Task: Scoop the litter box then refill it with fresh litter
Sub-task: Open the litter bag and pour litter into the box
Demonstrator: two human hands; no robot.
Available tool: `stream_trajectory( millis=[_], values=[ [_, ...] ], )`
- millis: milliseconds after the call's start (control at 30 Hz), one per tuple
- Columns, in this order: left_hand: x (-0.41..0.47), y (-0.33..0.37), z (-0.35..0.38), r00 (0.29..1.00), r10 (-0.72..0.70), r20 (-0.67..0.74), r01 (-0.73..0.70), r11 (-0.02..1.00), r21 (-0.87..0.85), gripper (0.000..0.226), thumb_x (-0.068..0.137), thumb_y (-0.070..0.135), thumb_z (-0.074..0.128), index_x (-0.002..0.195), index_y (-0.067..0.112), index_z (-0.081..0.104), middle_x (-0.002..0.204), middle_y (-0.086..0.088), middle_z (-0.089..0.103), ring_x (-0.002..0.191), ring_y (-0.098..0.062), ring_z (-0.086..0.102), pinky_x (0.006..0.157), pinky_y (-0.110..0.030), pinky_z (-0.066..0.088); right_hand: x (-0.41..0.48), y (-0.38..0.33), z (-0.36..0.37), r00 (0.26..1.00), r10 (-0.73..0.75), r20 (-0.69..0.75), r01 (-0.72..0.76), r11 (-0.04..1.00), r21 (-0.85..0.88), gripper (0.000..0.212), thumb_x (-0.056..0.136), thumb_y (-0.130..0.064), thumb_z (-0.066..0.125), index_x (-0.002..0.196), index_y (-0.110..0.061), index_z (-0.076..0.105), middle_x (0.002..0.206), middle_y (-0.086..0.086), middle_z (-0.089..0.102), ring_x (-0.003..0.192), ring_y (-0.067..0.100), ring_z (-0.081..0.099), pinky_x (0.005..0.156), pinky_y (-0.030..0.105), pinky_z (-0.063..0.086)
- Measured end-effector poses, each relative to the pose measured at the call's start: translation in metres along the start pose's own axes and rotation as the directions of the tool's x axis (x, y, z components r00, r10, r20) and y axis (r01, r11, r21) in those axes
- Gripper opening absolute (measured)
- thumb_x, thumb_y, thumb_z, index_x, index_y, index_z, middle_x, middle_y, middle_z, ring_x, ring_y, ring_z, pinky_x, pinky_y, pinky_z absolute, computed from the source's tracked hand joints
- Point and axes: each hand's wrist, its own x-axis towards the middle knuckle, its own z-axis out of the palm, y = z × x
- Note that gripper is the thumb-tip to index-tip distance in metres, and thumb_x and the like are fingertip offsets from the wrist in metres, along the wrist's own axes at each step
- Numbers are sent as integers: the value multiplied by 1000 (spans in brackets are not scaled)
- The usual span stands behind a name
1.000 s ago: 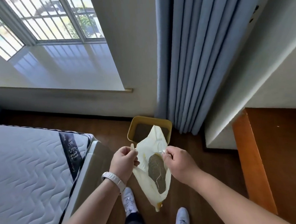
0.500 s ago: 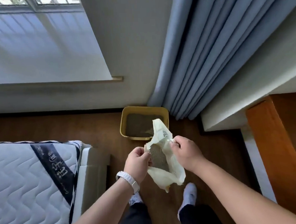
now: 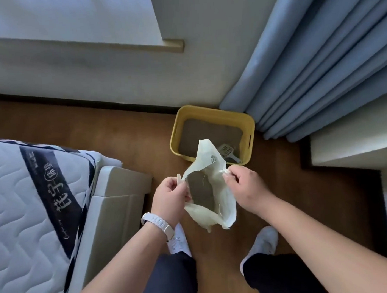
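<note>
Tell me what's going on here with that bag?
A person stands by the yellow litter box on the floor, beside the blue curtain. The left hand and the right hand each pinch an edge of a cream bag, holding its mouth open; brownish litter shows inside. A grey scoop lies in the litter box. Nothing is pouring.

Quilted mattress [image 3: 23, 211], blue curtain [image 3: 318, 72], wooden floor [image 3: 120, 139], possibly a white ledge [image 3: 356, 142].
</note>
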Motion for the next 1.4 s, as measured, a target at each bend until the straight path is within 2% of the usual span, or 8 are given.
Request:
stream_trajectory(
  millis=[333,467,667,900,1033,1133,1267,1400],
  values=[
    [124,-106,60,991,64,-115,-86,975,-204,18,91,8,53,73,6,59,63,-6,58,57,-17,58,59,-32,48,111,108,103,977,-182,113,171,980,105,36,100,-29,47,70,-10,46,59,-4,43,56,9,39,54,32,35],
    [168,-121,83,973,225,-49,-230,938,-258,12,85,14,58,74,10,62,62,-5,60,61,-21,58,57,-34,49,152,139,125,966,-254,54,242,956,166,36,100,-26,50,67,-13,47,57,-8,41,53,6,36,52,24,32],
    [206,-121,113,901,432,33,-407,870,-278,10,82,11,62,75,17,64,67,-3,66,66,-26,62,62,-34,50,183,164,120,956,-292,10,285,939,195,32,99,-25,53,76,-3,56,68,15,52,59,9,43,55,29,38],
    [237,-118,136,782,624,6,-620,778,-99,12,88,16,67,99,17,65,89,0,71,82,-17,67,74,-37,57,190,182,94,946,-300,125,263,932,248,35,91,-45,54,85,-11,60,82,18,58,76,36,55,71,54,48],
    [251,-125,156,641,762,91,-764,645,-12,24,88,22,64,111,19,59,101,0,66,95,-18,65,83,-40,56,188,190,82,906,-310,289,269,947,174,24,84,-40,68,104,-29,61,97,-8,63,90,11,61,80,38,53],
    [258,-132,162,485,847,216,-873,458,166,30,89,32,61,112,12,57,104,-5,62,98,-23,61,82,-46,53,191,195,77,907,-327,266,334,942,18,15,85,-13,64,96,-23,62,94,-6,58,87,12,57,77,41,51],
    [264,-138,161,298,864,406,-921,149,359,38,90,34,65,113,4,59,121,-7,59,119,-23,55,99,-42,46,194,204,76,890,-411,200,409,911,53,20,86,0,59,88,-16,70,91,-9,56,86,13,59,76,38,50],
    [277,-139,165,238,872,428,-882,8,472,31,90,34,64,101,7,53,101,-6,58,97,-24,54,90,-34,47,204,209,82,903,-419,97,417,908,36,18,86,-3,62,86,-17,73,92,-12,60,88,7,60,76,28,51]
  ],
)
